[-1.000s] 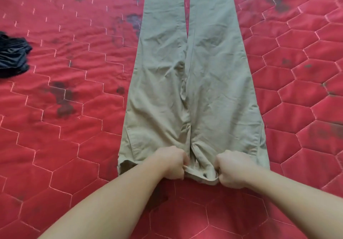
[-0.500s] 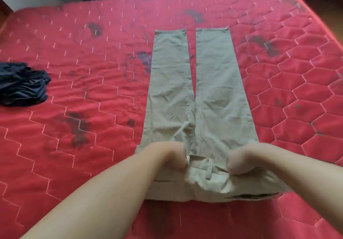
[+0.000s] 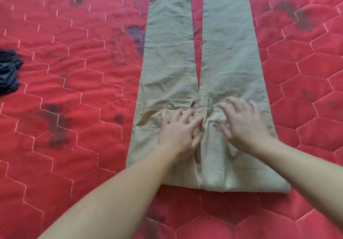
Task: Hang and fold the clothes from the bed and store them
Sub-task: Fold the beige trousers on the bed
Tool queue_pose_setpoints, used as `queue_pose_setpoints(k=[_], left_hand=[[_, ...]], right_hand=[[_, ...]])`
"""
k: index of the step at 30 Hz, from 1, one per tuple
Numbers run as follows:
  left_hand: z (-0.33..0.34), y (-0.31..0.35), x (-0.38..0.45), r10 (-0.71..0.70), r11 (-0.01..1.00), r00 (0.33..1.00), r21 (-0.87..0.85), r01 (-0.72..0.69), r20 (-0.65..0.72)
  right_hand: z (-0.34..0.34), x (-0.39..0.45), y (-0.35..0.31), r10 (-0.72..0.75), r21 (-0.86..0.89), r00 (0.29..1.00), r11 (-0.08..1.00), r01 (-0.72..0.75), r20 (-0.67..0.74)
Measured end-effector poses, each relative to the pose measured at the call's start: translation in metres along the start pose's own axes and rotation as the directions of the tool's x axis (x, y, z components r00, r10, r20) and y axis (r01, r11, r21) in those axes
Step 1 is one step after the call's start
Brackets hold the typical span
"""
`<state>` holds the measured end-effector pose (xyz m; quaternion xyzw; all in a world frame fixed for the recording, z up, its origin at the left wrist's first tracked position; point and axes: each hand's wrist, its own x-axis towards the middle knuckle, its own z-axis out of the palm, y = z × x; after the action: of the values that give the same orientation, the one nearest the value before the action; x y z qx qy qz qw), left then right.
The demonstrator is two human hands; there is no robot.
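Note:
Khaki trousers lie flat on the red quilted bed, legs pointing away from me. The waist part is folded over onto the thighs, its waistband lying across the legs. My left hand rests palm down on the folded part, fingers spread. My right hand lies beside it on the right half, fingers apart and blurred. Neither hand grips the cloth.
A dark crumpled garment lies at the bed's left edge of view. The quilt carries several dark stains left of the trousers and near the far legs.
Both hands carried the waistband away from me and folded it over onto the legs, then let go. The fingers have spread flat on the folded part.

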<state>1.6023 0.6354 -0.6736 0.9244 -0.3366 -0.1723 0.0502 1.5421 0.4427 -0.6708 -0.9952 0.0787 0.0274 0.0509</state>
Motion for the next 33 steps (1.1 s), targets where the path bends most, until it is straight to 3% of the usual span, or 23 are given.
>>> queue_pose_setpoints(k=[1,3,8,14,18,20,22,25,28,33], left_hand=[[0.016,0.000,-0.005,-0.059,0.998,0.992,-0.007,0.061,0.114],[0.043,-0.005,-0.008,-0.159,0.985,0.969,-0.030,0.167,0.187],[0.066,-0.020,0.002,-0.186,0.981,0.975,-0.031,0.191,0.125],[0.083,-0.041,0.012,-0.214,0.977,0.973,-0.039,0.211,-0.085],[0.082,-0.045,0.008,-0.272,0.961,0.959,-0.062,0.268,-0.079],[0.069,-0.038,0.013,-0.322,0.938,0.944,-0.157,0.309,-0.069],[0.049,-0.021,0.033,-0.236,0.946,0.968,-0.247,0.208,-0.087],[0.024,0.008,0.086,0.065,0.986,0.996,-0.151,-0.075,-0.065],[0.009,0.011,0.155,0.040,0.998,0.995,-0.060,-0.035,0.090],[-0.003,-0.002,0.236,0.000,0.999,0.996,0.033,-0.003,0.088]], right_hand=[[0.016,-0.012,-0.009,-0.041,0.033,0.998,0.999,0.039,0.055],[0.041,-0.026,-0.020,-0.079,0.050,0.986,0.996,0.072,0.148],[0.070,-0.018,-0.001,-0.067,0.027,0.964,0.998,0.062,0.259],[0.075,-0.010,0.012,-0.087,0.017,0.961,0.996,0.086,0.263],[0.069,-0.007,0.019,-0.098,0.023,0.947,0.995,0.096,0.306],[0.063,-0.005,0.020,-0.101,0.026,0.938,0.995,0.098,0.330],[0.055,0.006,0.021,-0.099,0.041,0.941,0.995,0.090,0.325],[0.041,0.041,0.032,-0.033,0.074,0.960,0.997,0.013,0.278],[0.024,0.097,0.056,0.042,0.097,0.982,0.993,-0.060,0.184],[0.006,0.189,0.097,0.145,0.112,0.980,0.981,-0.161,0.133]])
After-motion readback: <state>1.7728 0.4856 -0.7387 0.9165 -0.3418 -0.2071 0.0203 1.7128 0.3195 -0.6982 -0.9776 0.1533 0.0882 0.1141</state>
